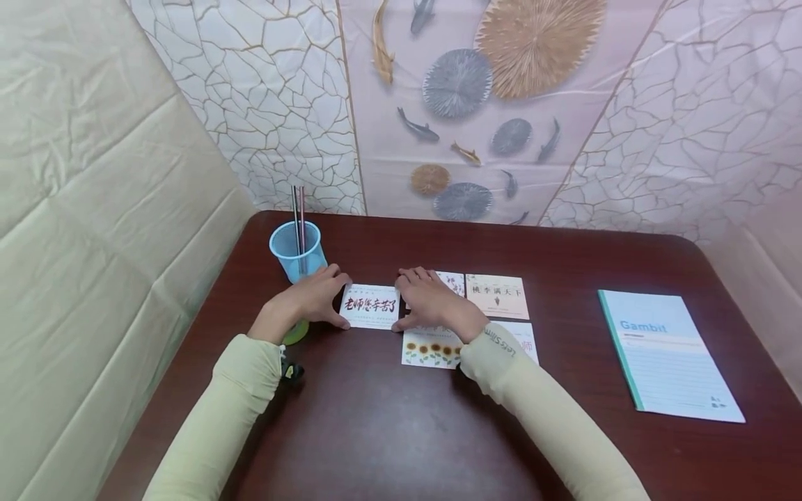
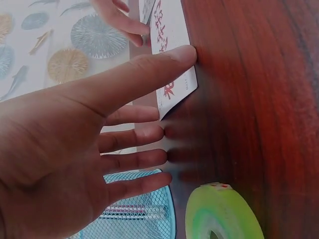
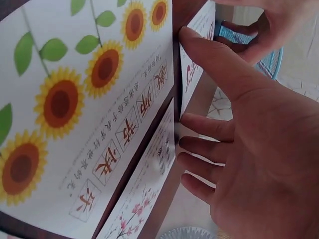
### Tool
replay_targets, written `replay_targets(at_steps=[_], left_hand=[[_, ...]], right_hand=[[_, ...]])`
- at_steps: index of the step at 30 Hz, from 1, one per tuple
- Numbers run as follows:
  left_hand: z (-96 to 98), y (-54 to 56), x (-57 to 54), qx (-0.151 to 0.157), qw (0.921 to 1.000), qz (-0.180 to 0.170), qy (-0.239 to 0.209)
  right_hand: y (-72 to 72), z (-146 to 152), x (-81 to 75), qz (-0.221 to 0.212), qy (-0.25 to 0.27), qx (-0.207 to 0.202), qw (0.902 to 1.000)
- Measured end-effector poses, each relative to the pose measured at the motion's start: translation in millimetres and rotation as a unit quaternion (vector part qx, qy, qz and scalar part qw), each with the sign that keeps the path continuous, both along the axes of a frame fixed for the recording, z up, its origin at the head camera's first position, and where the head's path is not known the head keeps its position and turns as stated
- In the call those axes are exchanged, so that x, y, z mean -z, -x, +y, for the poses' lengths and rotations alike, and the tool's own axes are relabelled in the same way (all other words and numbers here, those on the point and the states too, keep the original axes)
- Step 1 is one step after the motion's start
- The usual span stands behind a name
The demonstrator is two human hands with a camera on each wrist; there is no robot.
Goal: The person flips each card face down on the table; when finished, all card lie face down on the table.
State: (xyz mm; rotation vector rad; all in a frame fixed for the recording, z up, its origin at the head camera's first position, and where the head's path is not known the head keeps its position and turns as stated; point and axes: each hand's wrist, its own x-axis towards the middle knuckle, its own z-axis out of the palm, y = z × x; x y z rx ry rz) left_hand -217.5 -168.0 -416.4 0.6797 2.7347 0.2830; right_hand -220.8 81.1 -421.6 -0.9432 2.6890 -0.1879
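We see a tabletop (image 1: 407,431) of dark, reddish wood or wood veneer, streaky in grain and polished to a soft gloss. The white card (image 1: 372,306) looks like smooth, stiff paper, and so does the sunflower card (image 1: 432,353), with its flat, matt print. The notebook (image 1: 673,355) has a smooth paper cover. We make out fine, open mesh in the blue pen cup (image 1: 285,261), but cannot tell metal from plastic. The tape roll (image 2: 224,205) looks like smooth, translucent plastic. We find thin, creased printed cloth in the backdrop (image 1: 407,156), matt, wrinkled fabric in the side covering (image 1: 113,139), and soft, matt cloth in the sleeves (image 1: 532,386).
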Motion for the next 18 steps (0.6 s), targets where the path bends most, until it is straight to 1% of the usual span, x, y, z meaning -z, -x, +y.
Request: replay_targets(at_steps=[3,6,13,16,18], left_hand=[[-0.1,0.0,-1.5,-0.011,0.9999,-0.006,0.004],[1.3,0.9,-2.4,-0.011,0.9999,-0.002,0.005],[5.9,2.7,-0.8,0.008,0.9999,0.008,0.009],[4.9,3.5,0.6,0.02,0.9997,0.014,0.008],[4.3,2.6,1.3,0.034,0.999,0.029,0.01]], right_hand=[[4.9,-2,-0.7,-0.012,0.02,-0.003,0.9997],[9.8,-4,-2.3,-0.022,0.021,0.0,0.9995],[15.2,-6,-3.4,-0.037,-0.023,0.005,0.9991],[13.8,-6,-2.7,-0.035,-0.018,0.009,0.9992],[11.3,-5,-2.1,-0.024,-0.007,0.009,0.9996]])
